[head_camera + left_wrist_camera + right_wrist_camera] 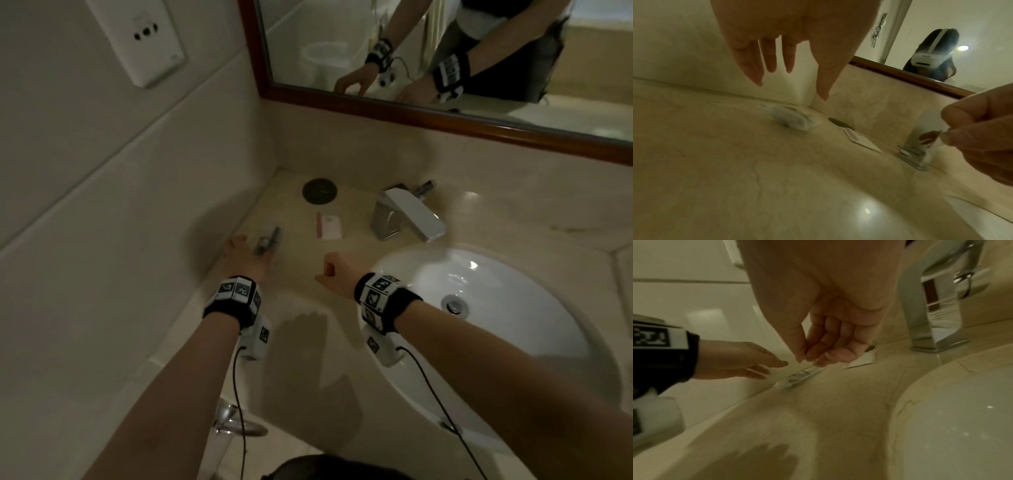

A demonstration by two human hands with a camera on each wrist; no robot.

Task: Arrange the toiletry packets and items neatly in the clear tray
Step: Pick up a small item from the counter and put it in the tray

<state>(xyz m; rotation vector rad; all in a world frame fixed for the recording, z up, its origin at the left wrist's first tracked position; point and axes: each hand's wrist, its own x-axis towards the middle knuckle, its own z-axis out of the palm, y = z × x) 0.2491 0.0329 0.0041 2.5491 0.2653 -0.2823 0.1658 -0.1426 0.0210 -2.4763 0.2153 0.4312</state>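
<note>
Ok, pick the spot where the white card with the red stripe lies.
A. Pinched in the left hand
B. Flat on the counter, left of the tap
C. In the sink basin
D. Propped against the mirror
B: the white card lies flat on the counter, just left of the tap, with neither hand on it.

Chrome faucet (pixel 407 214) beside white sink (pixel 513 342); wood-framed mirror (pixel 428 113) above.

We stand at a beige marble counter (pixel 376 394) with a white oval basin (pixel 513 308) and a square chrome tap (pixel 407 216). A wood-framed mirror (pixel 428 116) hangs above, and a white wall socket plate (pixel 137 37) sits on pale tiles. The light is dim.
</note>
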